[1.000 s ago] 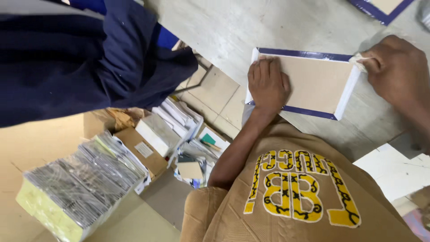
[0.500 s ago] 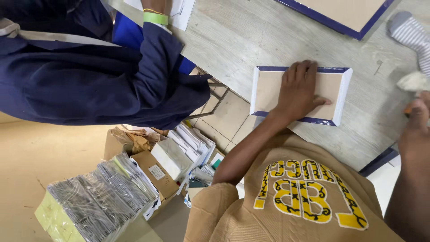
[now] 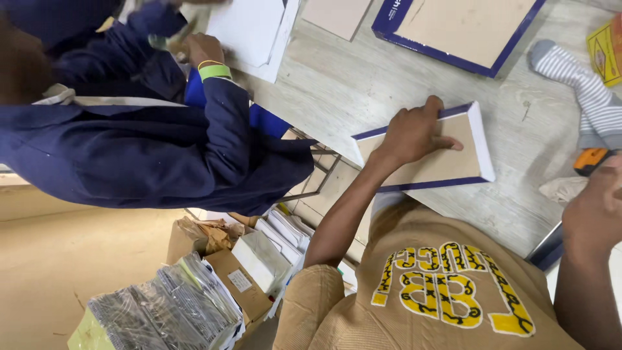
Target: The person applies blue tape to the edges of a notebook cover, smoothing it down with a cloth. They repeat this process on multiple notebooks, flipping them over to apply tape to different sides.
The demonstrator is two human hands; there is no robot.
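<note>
I see right hand [image 3: 599, 210] partly cut off near orange tool [image 3: 591, 160], grip unclear. Left hand [image 3: 414, 133] flat, fingers released, on blue-edged board [image 3: 447, 165]; board's long axis slants along bench [image 3: 363, 91].

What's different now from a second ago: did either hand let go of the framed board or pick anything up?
The right hand left the board's corner and drew back toward the body; it now sits by an orange tool, grip unclear. The left hand stayed flat on the blue-edged board, which lies on the grey table. The co-worker in dark blue remains alongside, a hand near white sheets.
</note>
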